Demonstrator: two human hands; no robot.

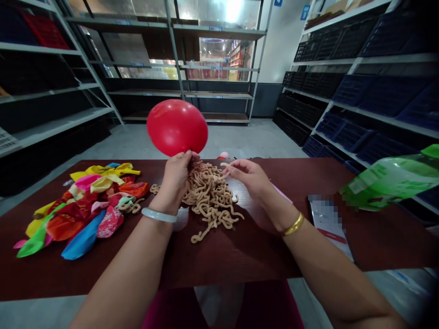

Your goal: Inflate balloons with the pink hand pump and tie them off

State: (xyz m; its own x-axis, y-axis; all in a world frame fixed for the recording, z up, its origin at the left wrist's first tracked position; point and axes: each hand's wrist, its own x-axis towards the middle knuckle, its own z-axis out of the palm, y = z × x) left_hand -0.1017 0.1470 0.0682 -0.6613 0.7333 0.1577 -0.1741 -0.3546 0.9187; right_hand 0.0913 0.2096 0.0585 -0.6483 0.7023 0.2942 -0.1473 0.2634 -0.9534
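Observation:
My left hand [177, 176] is closed on the neck of an inflated red balloon [177, 127], which rises above the far edge of the table. The knot or opening is hidden by my fingers. Between thumb and fingertips, my right hand [247, 177] pinches a tan, cord-like rubber band [225, 165]. Below and between both hands lies a tangled heap of similar tan rubber bands [211, 194]. To the left of my left arm is a pile of uninflated balloons [85, 201] in many colours, with a few tan bands at its right side.
The dark red table [240, 260] has a phone-like flat object [331, 226] on its right. Near it, a green plastic bottle [394, 178] leans at the right edge. Shelving with blue crates [377, 96] stands right; a metal rack [216, 95] stands behind.

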